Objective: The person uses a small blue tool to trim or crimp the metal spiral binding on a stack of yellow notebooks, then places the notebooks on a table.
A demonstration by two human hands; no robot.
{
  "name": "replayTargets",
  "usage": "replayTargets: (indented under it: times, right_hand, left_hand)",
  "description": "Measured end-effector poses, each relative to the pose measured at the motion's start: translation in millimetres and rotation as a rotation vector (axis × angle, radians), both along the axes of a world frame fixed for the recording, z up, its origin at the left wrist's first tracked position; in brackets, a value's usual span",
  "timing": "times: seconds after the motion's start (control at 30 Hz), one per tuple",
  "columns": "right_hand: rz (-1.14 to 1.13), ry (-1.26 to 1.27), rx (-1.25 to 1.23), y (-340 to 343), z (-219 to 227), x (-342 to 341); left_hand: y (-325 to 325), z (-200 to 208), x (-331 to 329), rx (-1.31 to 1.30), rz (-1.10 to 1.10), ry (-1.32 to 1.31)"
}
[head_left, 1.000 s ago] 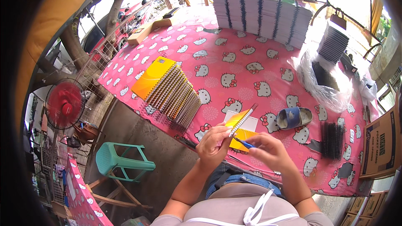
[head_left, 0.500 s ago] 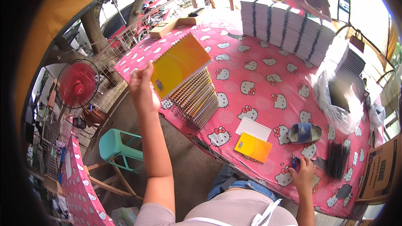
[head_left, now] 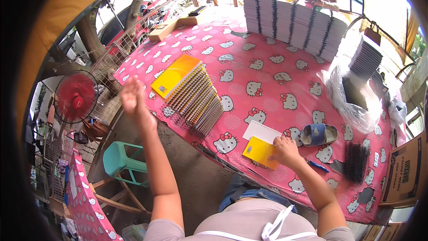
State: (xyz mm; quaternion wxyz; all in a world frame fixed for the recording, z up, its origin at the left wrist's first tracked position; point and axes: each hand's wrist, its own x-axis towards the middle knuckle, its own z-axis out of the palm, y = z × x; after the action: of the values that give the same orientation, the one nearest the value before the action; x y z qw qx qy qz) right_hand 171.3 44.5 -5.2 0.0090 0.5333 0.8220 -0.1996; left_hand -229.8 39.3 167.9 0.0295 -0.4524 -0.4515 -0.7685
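My left hand (head_left: 136,100) is raised beside a tall stack of spiral notepads (head_left: 196,100), fingers stretched out and holding nothing. A yellow-orange notepad (head_left: 176,76) lies on top of that stack. Lower on the table, the fingers of my right hand (head_left: 286,151) are closed over the right edge of another yellow notepad (head_left: 258,151). Next to it, on its far side, lies a white sheet or pad (head_left: 262,130) with a row of holes along its edge. A blue-handled tool (head_left: 317,166), which looks like pliers, lies to the right of my right hand.
A blue slipper (head_left: 318,134) and a bundle of black binding coils (head_left: 355,162) lie to the right. Tall white book stacks (head_left: 285,22) stand at the back, with a person behind them. A plastic bag (head_left: 354,102), cardboard box (head_left: 403,169), green stool (head_left: 122,160) and red fan (head_left: 76,96) surround the table.
My left hand has let go of the yellow notepad, now on the stack, and drawn away. My right hand has left the blue-handled tool and moved left to the lower notepad.
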Motion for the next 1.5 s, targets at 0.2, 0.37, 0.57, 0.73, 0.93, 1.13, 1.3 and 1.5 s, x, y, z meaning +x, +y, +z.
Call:
replayTargets:
  times: [0.2, 0.37, 0.57, 0.73, 0.93, 1.13, 1.3, 1.5]
  right_hand:
    - [0.062, 0.047, -0.196, 12, -9, 6]
    - [-0.074, 0.139, 0.004, 22, -4, -2]
    - [-0.198, 0.169, -0.147, 35, -3, -23]
    - [0.006, 0.246, 0.286, 5, 16, -19]
    - [-0.074, 0.932, 0.340, -21, 7, -10]
    - [-0.381, 1.160, 0.059, -28, -46, -13]
    - [-0.354, 1.254, -0.056, -26, -53, -20]
    - [-0.246, 0.918, 0.096, -27, -53, -6]
  left_hand:
    - [-79, -2, 100, -0.013, -0.292, 0.415]
    - [-56, -73, 143, -0.670, -0.750, -0.071]
    - [-10, -194, 168, -1.040, -0.611, 0.070]
    - [-5, -188, 184, -0.731, -0.598, 0.299]
    - [-28, -199, 181, -0.638, -0.760, 0.273]
    - [-29, -208, 199, -0.496, -0.588, 0.434]
    - [-31, -225, 187, -0.673, -0.655, 0.423]
    - [-37, -171, 239, -0.700, -0.366, 0.726]
